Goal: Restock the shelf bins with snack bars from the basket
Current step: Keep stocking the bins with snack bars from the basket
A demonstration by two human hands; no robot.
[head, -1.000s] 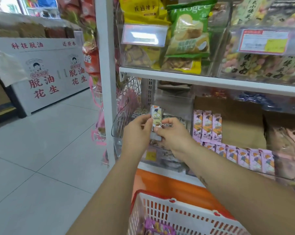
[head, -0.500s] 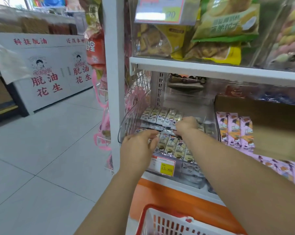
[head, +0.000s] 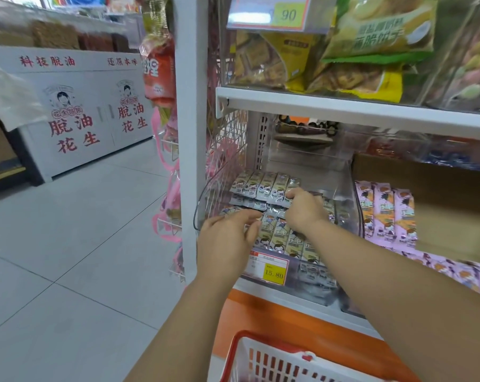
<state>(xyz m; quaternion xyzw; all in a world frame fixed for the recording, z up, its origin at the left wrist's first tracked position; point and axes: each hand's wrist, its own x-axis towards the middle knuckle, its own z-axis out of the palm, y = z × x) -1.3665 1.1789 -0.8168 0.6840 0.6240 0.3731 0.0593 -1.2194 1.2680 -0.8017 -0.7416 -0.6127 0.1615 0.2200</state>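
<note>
Head view: snack bars (head: 263, 186) lay in rows inside the clear bin (head: 302, 285). The left hand (head: 228, 244) hovered over the bin's front row, fingers released and nearly straight. The right hand (head: 305, 210) reached the bin's back row, fingers curled against a bar; whether they grasped it could not be told. The basket (head: 288, 357) stood below the bin.

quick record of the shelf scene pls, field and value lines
bin: clear bin, two rows of pale snack bars inside
left hand: fingers fairly straight, over the front row
right hand: fingers curled at the back row, hold unclear
beside: pink bars, right of the bin
price tag: 15.80, on bin front
basket: red-rimmed, below the bin
</note>
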